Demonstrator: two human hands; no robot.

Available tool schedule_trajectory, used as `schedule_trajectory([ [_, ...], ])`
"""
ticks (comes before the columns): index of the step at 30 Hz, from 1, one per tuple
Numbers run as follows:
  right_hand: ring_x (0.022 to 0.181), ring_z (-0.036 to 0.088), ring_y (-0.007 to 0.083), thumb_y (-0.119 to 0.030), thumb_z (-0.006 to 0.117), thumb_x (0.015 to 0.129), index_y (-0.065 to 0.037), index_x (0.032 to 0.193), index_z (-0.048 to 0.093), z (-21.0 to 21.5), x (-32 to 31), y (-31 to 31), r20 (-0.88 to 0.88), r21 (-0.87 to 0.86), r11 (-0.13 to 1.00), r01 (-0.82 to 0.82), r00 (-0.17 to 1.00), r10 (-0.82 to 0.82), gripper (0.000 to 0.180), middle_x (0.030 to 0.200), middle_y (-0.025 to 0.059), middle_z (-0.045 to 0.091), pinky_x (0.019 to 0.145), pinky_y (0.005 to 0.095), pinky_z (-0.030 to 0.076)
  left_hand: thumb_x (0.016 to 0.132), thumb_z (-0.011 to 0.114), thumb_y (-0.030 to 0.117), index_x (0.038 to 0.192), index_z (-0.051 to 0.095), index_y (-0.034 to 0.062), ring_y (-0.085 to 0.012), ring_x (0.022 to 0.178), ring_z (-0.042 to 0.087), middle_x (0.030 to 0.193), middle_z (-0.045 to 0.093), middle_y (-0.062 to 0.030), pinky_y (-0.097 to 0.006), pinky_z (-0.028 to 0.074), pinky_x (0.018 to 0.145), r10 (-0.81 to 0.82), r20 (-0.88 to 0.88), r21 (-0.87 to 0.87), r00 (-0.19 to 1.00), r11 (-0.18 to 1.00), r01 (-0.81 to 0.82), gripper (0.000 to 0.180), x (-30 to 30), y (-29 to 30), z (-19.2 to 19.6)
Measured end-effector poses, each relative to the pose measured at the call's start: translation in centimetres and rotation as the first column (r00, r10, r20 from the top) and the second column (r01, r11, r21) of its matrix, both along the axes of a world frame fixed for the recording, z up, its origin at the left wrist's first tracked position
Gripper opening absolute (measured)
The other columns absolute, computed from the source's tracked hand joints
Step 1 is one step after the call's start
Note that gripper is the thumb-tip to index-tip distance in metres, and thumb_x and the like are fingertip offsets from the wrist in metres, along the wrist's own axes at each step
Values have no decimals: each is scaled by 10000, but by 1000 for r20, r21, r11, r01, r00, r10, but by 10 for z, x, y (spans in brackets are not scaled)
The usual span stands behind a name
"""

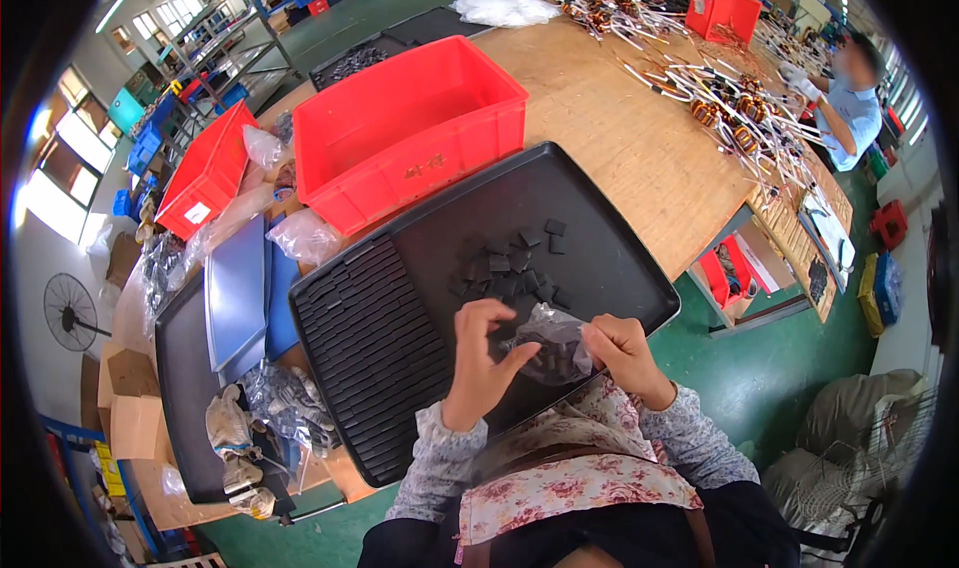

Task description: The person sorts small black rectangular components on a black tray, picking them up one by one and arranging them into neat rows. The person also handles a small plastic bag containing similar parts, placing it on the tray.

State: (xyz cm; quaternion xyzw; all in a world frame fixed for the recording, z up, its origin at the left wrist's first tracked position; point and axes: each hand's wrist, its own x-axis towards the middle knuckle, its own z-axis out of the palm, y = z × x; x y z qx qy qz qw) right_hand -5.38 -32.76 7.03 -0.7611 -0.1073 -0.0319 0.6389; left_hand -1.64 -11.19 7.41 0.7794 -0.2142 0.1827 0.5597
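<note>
A clear plastic bag [555,330] with dark pieces inside is held over the front of a black tray [609,223]. My right hand [629,358] is closed, pinching the bag's right side between thumb and fingers. Curved and spread apart, my left hand [478,363] is at the bag's left; its thumb tip comes close to the plastic, and I cannot tell if it touches. Beyond the bag, small flat black pieces [511,263] lie in a loose pile on the tray. Neat rows of similar black pieces [375,333] cover the tray's left side.
A red bin [410,133] stands behind the tray, another red bin [208,173] farther left. Gloves [235,433] and plastic bags lie on a second dark tray [180,368]. Wired copper coils [739,113] cover the table's far right, where a person [849,103] works.
</note>
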Motion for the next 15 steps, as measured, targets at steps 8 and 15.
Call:
schedule_trajectory([
  [8, 749, 391, 40, -146, 529, 999, -29, 859, 546, -6, 2, 4, -154, 221, 974, 41, 988, -6, 183, 798, -51, 447, 646, 208, 333, 966, 594, 104, 918, 663, -41, -113, 753, 635, 853, 678, -62, -224, 493, 636, -461, -495, -292, 737, 887, 358, 168, -26, -8, -6],
  [15, 748, 398, 47, -207, 533, 1015, -49, 872, 548, -12, -4, 5, -98, 291, 943, -159, 976, 195, 214, 811, -45, 451, 647, 214, 348, 1004, 550, 168, 970, 599, -25, -135, 660, 661, 861, 674, -82, -227, 501, 518, -609, -581, -528, 539, 787, 320, 203, -16, -16, -18],
])
